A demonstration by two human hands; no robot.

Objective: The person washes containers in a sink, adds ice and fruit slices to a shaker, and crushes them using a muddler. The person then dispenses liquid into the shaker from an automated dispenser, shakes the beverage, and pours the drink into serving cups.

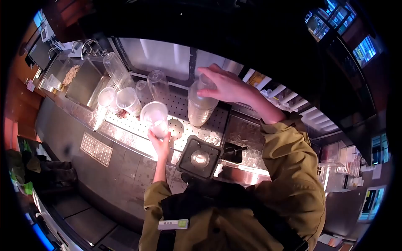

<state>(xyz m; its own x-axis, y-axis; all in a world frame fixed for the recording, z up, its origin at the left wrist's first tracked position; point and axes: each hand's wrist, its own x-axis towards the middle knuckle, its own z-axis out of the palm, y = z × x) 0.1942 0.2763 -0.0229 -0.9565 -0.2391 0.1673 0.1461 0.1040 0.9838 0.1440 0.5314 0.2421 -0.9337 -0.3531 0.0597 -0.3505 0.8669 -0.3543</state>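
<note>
My left hand (160, 144) is wrapped round the lower part of a clear plastic cup (154, 112), its open mouth facing up toward me. Something pale shows inside the cup, too blurred to name. My right hand (222, 85) grips the top of a tall clear shaker-like container (198, 108) that stands on the perforated metal counter (178, 100). Two more clear cups, a nearer one (128, 99) and a farther one (107, 97), stand left of my left hand. Close in front of my body is a square black blender-like jar (200, 158).
An ice bin (247, 138) with a black scoop (234, 152) lies to the right. Upturned clear containers (157, 81) stand at the back. A sink (87, 81) and taps (90, 47) are at the left, with a floor grate (96, 149) below.
</note>
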